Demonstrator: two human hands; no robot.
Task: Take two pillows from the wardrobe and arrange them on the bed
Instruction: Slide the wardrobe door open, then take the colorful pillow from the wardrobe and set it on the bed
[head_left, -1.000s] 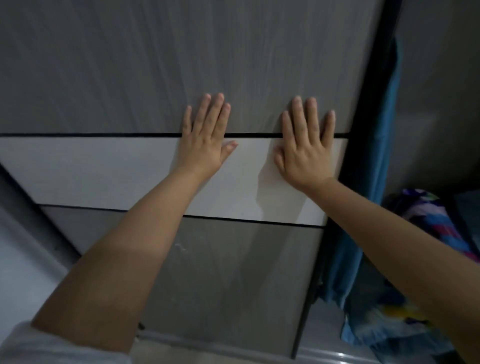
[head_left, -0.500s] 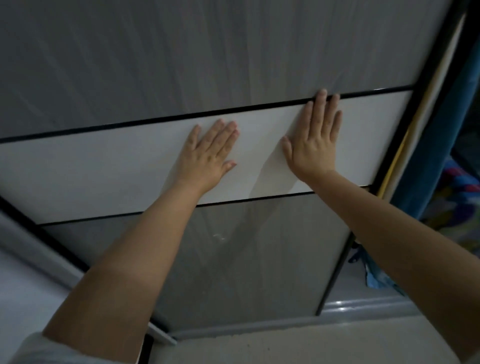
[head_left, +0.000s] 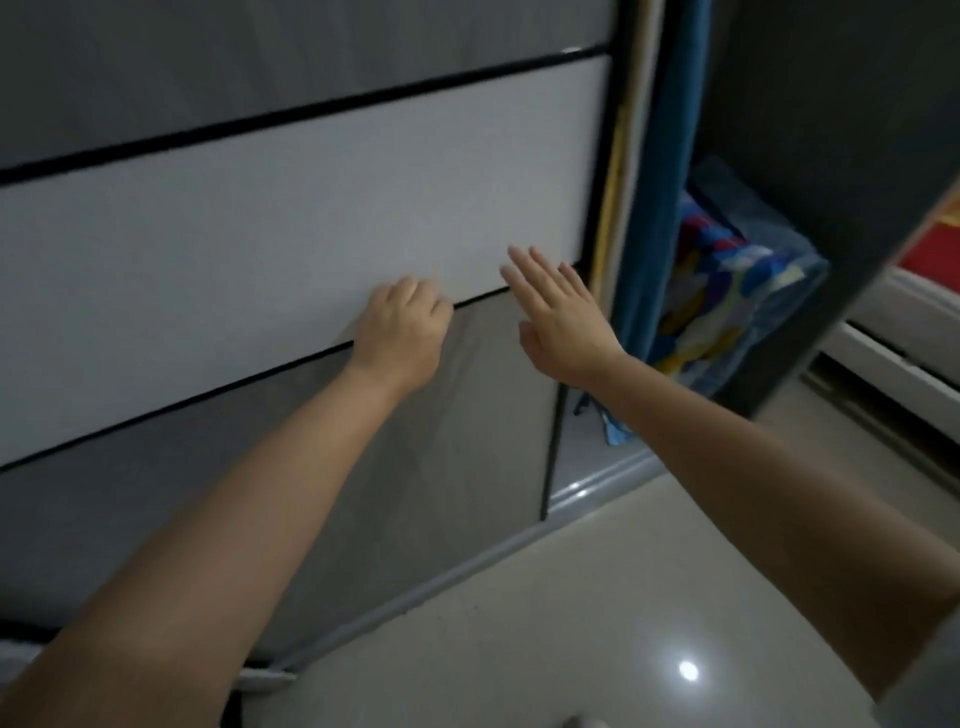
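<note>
Sliding the grey-and-white banded wardrobe door is judged the step in hand; the left hand lies on it with fingers curled together, the right hand flat with fingers straight and slightly apart, neither clamped on anything. Risk: palms slipping on the smooth panel, stalling the door. A multicoloured patterned bundle, possibly a pillow, sits in the opening at right, its long axis apparently running down-left to up-right; its facing cannot be told.

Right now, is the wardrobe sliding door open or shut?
Partly open. To the right of the sliding door edge, a gap shows blue cloth and colourful bedding inside.
</note>
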